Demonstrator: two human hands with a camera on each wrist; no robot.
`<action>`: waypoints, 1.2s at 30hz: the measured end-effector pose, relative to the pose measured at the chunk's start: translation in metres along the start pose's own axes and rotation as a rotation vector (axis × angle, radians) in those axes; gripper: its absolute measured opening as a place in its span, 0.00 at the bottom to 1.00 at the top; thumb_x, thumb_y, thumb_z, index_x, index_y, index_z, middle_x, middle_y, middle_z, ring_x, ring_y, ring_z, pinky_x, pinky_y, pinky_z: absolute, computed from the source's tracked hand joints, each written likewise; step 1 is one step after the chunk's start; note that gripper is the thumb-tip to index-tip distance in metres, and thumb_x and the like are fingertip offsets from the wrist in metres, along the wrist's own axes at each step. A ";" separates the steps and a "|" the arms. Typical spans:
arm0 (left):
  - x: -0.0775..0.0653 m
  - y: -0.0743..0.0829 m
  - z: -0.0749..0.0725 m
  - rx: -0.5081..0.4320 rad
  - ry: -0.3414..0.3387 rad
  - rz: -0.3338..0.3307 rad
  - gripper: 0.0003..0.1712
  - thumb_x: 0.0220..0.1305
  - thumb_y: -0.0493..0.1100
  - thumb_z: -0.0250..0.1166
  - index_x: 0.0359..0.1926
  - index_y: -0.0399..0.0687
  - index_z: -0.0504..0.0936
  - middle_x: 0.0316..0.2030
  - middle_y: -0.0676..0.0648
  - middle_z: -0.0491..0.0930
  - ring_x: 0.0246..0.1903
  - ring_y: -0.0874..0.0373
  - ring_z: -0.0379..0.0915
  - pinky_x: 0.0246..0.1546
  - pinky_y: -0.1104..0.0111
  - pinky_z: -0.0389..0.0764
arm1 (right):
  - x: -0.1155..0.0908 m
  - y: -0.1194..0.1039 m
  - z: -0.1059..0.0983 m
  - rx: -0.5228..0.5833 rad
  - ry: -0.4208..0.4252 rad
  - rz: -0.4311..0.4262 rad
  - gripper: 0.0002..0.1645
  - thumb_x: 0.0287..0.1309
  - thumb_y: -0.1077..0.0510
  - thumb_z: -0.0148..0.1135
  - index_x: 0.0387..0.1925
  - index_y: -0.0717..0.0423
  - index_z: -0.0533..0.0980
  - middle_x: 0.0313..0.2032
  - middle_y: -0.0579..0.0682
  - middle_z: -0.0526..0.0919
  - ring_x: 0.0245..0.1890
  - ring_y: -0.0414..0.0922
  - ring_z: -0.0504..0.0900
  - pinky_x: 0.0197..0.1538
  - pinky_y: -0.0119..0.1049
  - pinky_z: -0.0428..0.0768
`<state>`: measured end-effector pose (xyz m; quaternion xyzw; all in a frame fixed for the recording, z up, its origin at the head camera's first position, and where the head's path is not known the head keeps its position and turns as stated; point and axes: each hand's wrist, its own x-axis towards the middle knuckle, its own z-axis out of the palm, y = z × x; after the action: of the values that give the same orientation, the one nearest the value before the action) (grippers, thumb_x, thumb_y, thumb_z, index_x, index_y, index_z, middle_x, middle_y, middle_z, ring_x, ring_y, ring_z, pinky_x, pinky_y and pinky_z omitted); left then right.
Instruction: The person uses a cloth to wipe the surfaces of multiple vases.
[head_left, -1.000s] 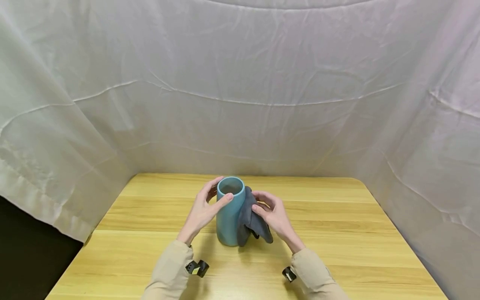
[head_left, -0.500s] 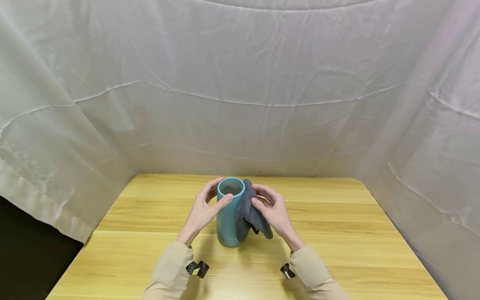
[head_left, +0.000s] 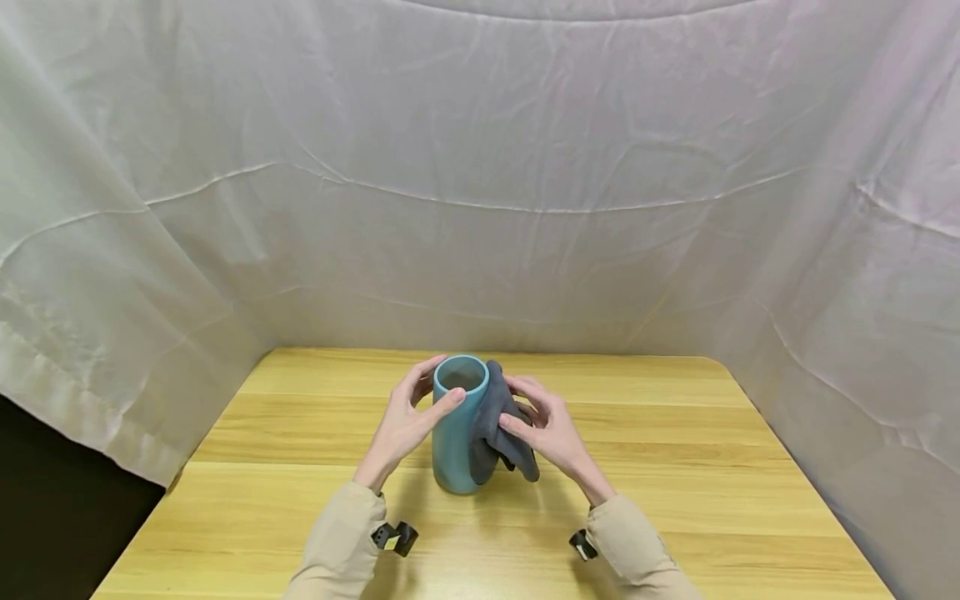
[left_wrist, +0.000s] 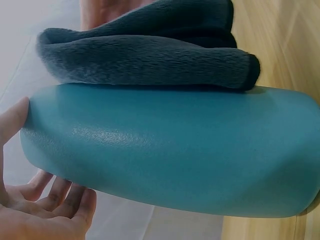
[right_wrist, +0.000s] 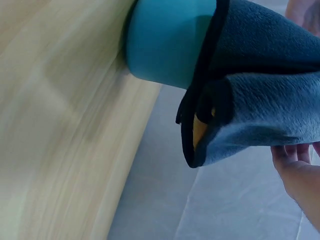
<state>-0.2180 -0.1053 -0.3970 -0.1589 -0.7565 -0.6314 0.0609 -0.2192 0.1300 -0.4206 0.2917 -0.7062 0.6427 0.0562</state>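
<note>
A tall blue vase (head_left: 452, 442) with an open round mouth stands upright on the wooden table. My left hand (head_left: 401, 421) grips it near the rim from the left, thumb on the near side and fingers round the far side; the left wrist view shows this hold on the vase (left_wrist: 165, 150) too. On the vase's right side lies a folded dark grey cloth (head_left: 498, 425), touching the wall. My right hand (head_left: 551, 425) pinches this cloth between thumb and fingers. In the right wrist view the cloth (right_wrist: 270, 105) hangs in folds with a black edge and hides part of the vase.
The light wooden table (head_left: 712, 483) extends round the vase on all sides. A pale grey curtain (head_left: 510, 250) closes off the back and both sides. Each sleeve carries a small black wrist camera (head_left: 405, 538).
The cloth has slid a little up along the vase's right side and then slightly down, moved by my right hand. My left hand and the vase have stayed in place.
</note>
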 end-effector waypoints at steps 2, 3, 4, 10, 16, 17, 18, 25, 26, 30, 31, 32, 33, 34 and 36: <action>0.000 0.000 0.000 0.001 0.000 -0.001 0.33 0.64 0.45 0.71 0.68 0.53 0.71 0.65 0.45 0.75 0.67 0.46 0.70 0.72 0.49 0.69 | -0.001 0.002 -0.001 -0.010 -0.014 0.015 0.32 0.61 0.68 0.65 0.67 0.68 0.70 0.61 0.68 0.73 0.59 0.32 0.74 0.64 0.25 0.76; 0.000 0.000 0.000 0.001 0.001 -0.001 0.33 0.63 0.45 0.71 0.68 0.53 0.71 0.65 0.45 0.75 0.67 0.46 0.70 0.72 0.49 0.69 | -0.002 0.003 -0.002 -0.020 -0.018 0.025 0.32 0.61 0.68 0.66 0.67 0.67 0.70 0.61 0.67 0.73 0.59 0.32 0.74 0.64 0.25 0.76; 0.000 0.000 0.000 0.002 0.002 -0.001 0.33 0.63 0.45 0.71 0.68 0.53 0.72 0.65 0.45 0.75 0.67 0.46 0.70 0.72 0.49 0.69 | -0.003 0.004 -0.002 -0.032 -0.019 0.039 0.32 0.61 0.68 0.66 0.66 0.67 0.70 0.61 0.67 0.74 0.59 0.33 0.74 0.64 0.25 0.76; 0.001 -0.001 -0.001 0.005 0.002 0.007 0.34 0.63 0.44 0.71 0.69 0.51 0.71 0.65 0.43 0.75 0.67 0.45 0.71 0.72 0.48 0.69 | -0.006 0.013 -0.005 -0.081 -0.035 0.139 0.33 0.60 0.67 0.67 0.66 0.67 0.70 0.60 0.67 0.76 0.57 0.43 0.76 0.65 0.37 0.79; 0.001 -0.003 -0.001 0.003 0.001 0.013 0.34 0.64 0.43 0.71 0.69 0.50 0.71 0.65 0.43 0.75 0.67 0.45 0.70 0.73 0.48 0.67 | -0.010 0.022 -0.007 -0.115 -0.080 0.236 0.34 0.60 0.66 0.68 0.67 0.67 0.69 0.60 0.68 0.77 0.60 0.58 0.77 0.65 0.49 0.79; 0.001 -0.003 -0.001 0.004 0.000 0.014 0.34 0.64 0.43 0.71 0.69 0.50 0.71 0.65 0.43 0.75 0.67 0.45 0.70 0.73 0.48 0.67 | -0.011 0.024 -0.007 -0.121 -0.091 0.243 0.34 0.60 0.66 0.68 0.67 0.67 0.69 0.60 0.69 0.77 0.60 0.59 0.77 0.65 0.50 0.79; 0.001 -0.002 -0.001 0.004 -0.001 0.015 0.34 0.64 0.43 0.71 0.69 0.50 0.71 0.65 0.43 0.75 0.67 0.45 0.70 0.73 0.48 0.67 | -0.011 0.025 -0.008 -0.122 -0.097 0.250 0.34 0.60 0.66 0.68 0.67 0.67 0.69 0.60 0.68 0.77 0.60 0.60 0.77 0.65 0.50 0.79; 0.001 -0.002 -0.001 0.004 -0.001 0.015 0.34 0.63 0.43 0.71 0.69 0.50 0.71 0.65 0.43 0.75 0.66 0.45 0.71 0.73 0.48 0.67 | -0.013 0.029 -0.006 -0.121 -0.079 0.249 0.33 0.59 0.67 0.68 0.65 0.68 0.70 0.58 0.69 0.78 0.58 0.59 0.78 0.64 0.47 0.81; 0.001 -0.002 0.000 0.003 0.000 0.012 0.34 0.63 0.43 0.71 0.69 0.50 0.71 0.65 0.43 0.75 0.66 0.46 0.71 0.73 0.48 0.67 | -0.013 0.029 -0.006 -0.124 -0.072 0.251 0.32 0.59 0.67 0.68 0.65 0.68 0.71 0.58 0.68 0.78 0.58 0.58 0.78 0.64 0.46 0.81; 0.001 -0.001 0.000 0.000 0.001 0.004 0.34 0.63 0.44 0.71 0.69 0.51 0.71 0.65 0.43 0.75 0.67 0.46 0.71 0.73 0.49 0.67 | -0.013 0.031 -0.005 -0.126 -0.046 0.266 0.30 0.60 0.68 0.67 0.64 0.66 0.72 0.58 0.67 0.78 0.57 0.55 0.79 0.64 0.43 0.81; 0.001 -0.001 0.000 -0.001 0.000 0.002 0.34 0.63 0.44 0.71 0.69 0.51 0.71 0.65 0.44 0.75 0.67 0.46 0.70 0.73 0.49 0.67 | -0.014 0.032 -0.004 -0.123 -0.039 0.270 0.30 0.61 0.68 0.66 0.64 0.65 0.72 0.58 0.66 0.79 0.56 0.54 0.79 0.64 0.42 0.81; 0.001 -0.001 0.000 -0.003 0.000 0.002 0.34 0.64 0.44 0.71 0.69 0.51 0.71 0.65 0.43 0.75 0.67 0.46 0.70 0.73 0.49 0.67 | -0.014 0.032 -0.004 -0.117 -0.032 0.273 0.29 0.61 0.68 0.66 0.64 0.65 0.72 0.58 0.66 0.79 0.56 0.53 0.79 0.64 0.41 0.81; 0.001 -0.001 0.000 -0.003 -0.001 0.003 0.34 0.64 0.44 0.71 0.69 0.51 0.71 0.65 0.43 0.75 0.67 0.46 0.70 0.73 0.49 0.67 | -0.014 0.032 -0.004 -0.110 -0.027 0.273 0.29 0.61 0.68 0.66 0.64 0.65 0.72 0.58 0.66 0.79 0.56 0.53 0.79 0.64 0.40 0.81; 0.001 -0.001 0.000 -0.001 -0.003 0.005 0.34 0.64 0.44 0.71 0.69 0.51 0.71 0.65 0.43 0.75 0.67 0.46 0.70 0.73 0.49 0.68 | -0.014 0.032 -0.004 -0.102 -0.022 0.274 0.29 0.61 0.68 0.66 0.64 0.65 0.72 0.58 0.66 0.79 0.56 0.52 0.79 0.64 0.39 0.81; 0.001 -0.001 0.000 -0.005 -0.004 0.006 0.34 0.64 0.44 0.71 0.69 0.51 0.71 0.65 0.43 0.75 0.67 0.46 0.71 0.73 0.48 0.68 | -0.014 0.033 -0.003 -0.085 -0.014 0.271 0.29 0.61 0.68 0.66 0.64 0.65 0.72 0.58 0.67 0.79 0.56 0.52 0.79 0.64 0.37 0.81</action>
<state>-0.2196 -0.1052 -0.3977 -0.1627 -0.7545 -0.6329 0.0610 -0.2248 0.1379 -0.4549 0.1955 -0.7661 0.6118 -0.0235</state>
